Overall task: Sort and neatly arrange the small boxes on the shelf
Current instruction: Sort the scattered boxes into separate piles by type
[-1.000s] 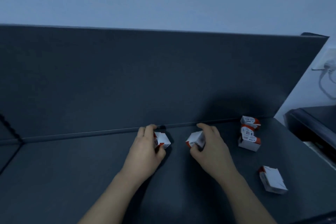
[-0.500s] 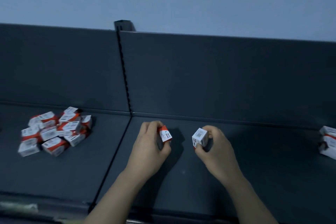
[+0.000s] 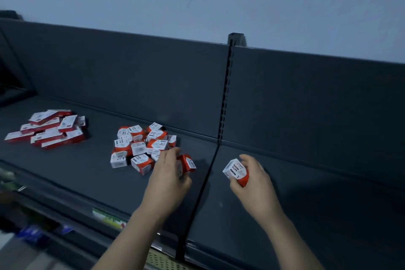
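My left hand point(image 3: 167, 178) grips a small red and white box point(image 3: 187, 163) just right of a loose pile of several like boxes point(image 3: 140, 146) on the dark shelf point(image 3: 87, 173). My right hand point(image 3: 254, 182) holds a second small box point(image 3: 236, 171), printed "paper clips", above the shelf section to the right of the seam. Further left lies a heap of longer flat red and white boxes point(image 3: 47, 128).
A slotted upright post point(image 3: 228, 85) and a floor seam point(image 3: 203, 184) split the shelf into two sections. The dark back panel point(image 3: 131, 76) rises behind. Lower shelves with blurred goods point(image 3: 32, 228) show at bottom left below the shelf's front edge.
Both hands have carried their boxes leftward along the shelf, and the view has swung left. The pile of small boxes is now beside my left hand, and the long-box heap has come into view.
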